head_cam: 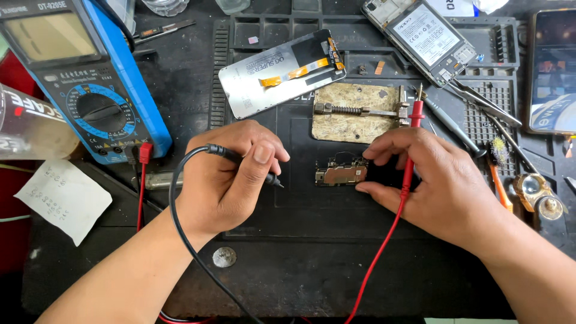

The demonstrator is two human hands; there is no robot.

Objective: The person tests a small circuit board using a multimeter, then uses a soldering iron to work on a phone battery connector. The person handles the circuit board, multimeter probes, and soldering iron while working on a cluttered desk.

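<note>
My left hand [228, 177] grips a black meter probe [273, 178], its tip pointing right toward a small phone circuit board [341, 173] on the black work mat [312, 222]. The probe's black lead loops down past my wrist. My right hand [429, 180] rests at the board's right end, fingertips touching it. A red probe [414, 129] sits between its fingers, pointing up and away, its red lead trailing toward the front edge. The blue multimeter [90, 84] both leads run to stands at the far left.
A detached phone screen [282, 72] and a metal board clamp [357, 111] lie behind the board. An opened phone [423, 36], tweezers [486, 102], a screwdriver [450, 123], a brush [499, 174] and another phone [552, 69] crowd the right. A plastic cup [30, 123] and paper note [60, 198] sit left.
</note>
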